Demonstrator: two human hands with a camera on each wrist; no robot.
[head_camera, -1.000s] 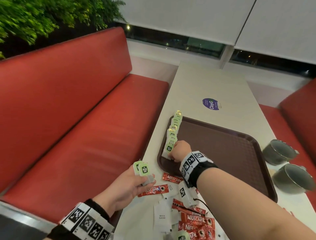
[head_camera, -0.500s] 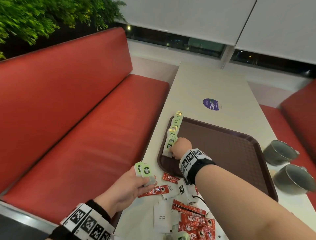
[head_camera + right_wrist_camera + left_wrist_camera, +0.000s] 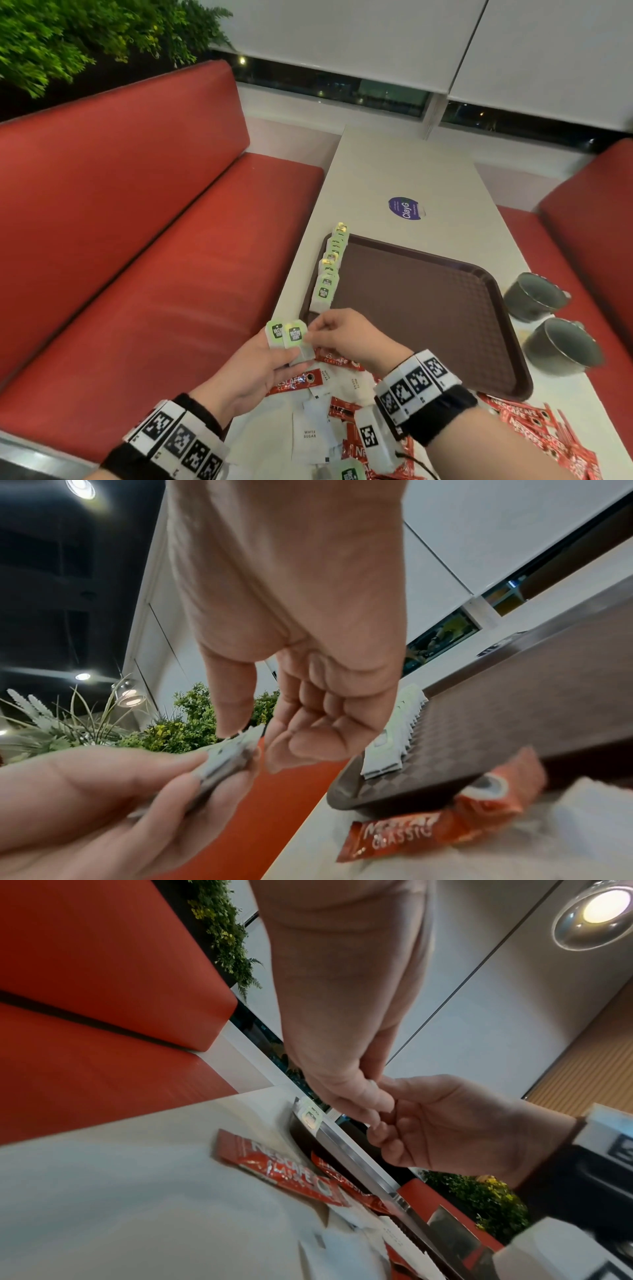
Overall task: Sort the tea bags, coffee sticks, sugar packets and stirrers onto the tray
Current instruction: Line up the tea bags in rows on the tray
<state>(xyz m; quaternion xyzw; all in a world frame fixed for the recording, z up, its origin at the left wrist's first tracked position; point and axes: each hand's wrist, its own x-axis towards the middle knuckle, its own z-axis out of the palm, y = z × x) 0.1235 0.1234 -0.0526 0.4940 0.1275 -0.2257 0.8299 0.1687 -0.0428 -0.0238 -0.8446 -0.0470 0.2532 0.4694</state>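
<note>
The left hand (image 3: 253, 370) is gripping two tea bags (image 3: 289, 337) at the tray's (image 3: 428, 308) seven o'clock corner; the right hand (image 3: 346, 337) is pinching the nearer one; best peeling off only that bag, then extending the row (image 3: 330, 270) toward six o'clock.

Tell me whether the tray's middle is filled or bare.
Bare: the tray holds only a row of tea bags along its left edge.
</note>
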